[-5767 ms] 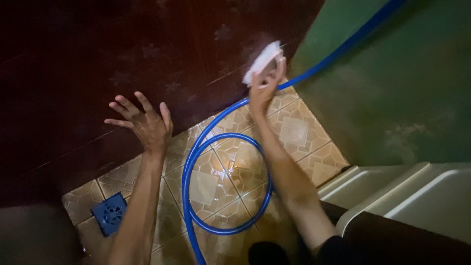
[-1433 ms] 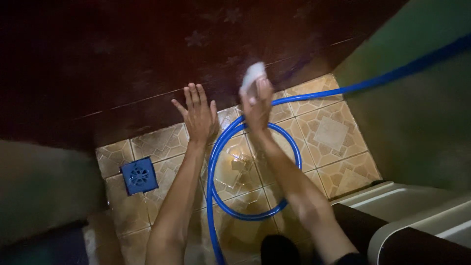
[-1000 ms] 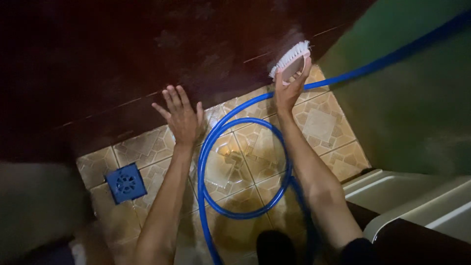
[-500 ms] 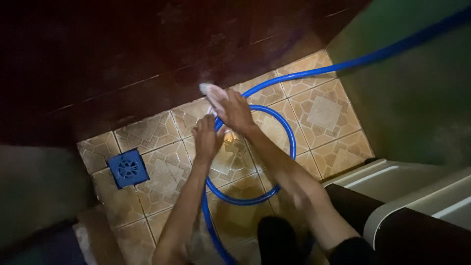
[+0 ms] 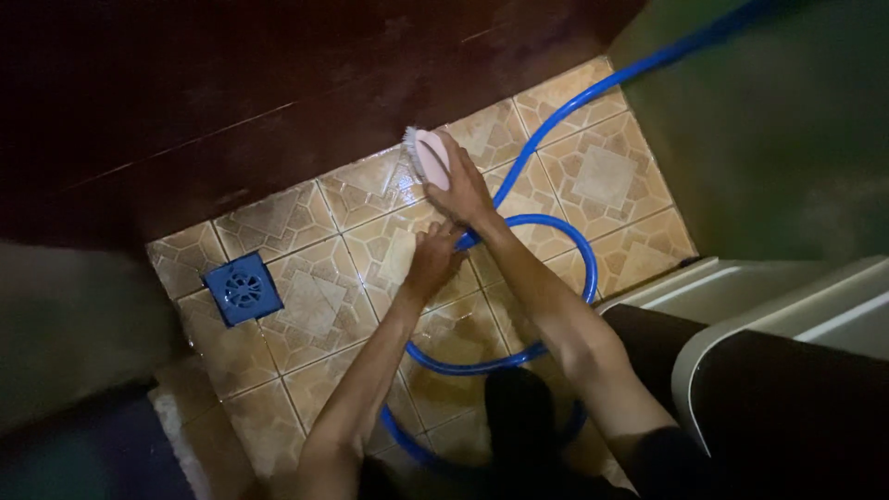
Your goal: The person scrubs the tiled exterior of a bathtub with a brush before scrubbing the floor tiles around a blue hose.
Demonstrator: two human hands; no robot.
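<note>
A blue square drain cover [image 5: 243, 289] sits at nine o'clock on the wet tiled floor [image 5: 306, 306]. The left hand [image 5: 433, 259] rests near the centre, touching the blue hose [image 5: 546, 278]; whether its grip is closed cannot be told. At twelve o'clock the right hand [image 5: 460, 185] has its grip clamped on a pale scrub brush [image 5: 428, 156], bristles against the floor by the dark wall [image 5: 231, 93].

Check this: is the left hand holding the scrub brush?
No, the right hand grips the brush; the left hand rests near the blue hose.
</note>
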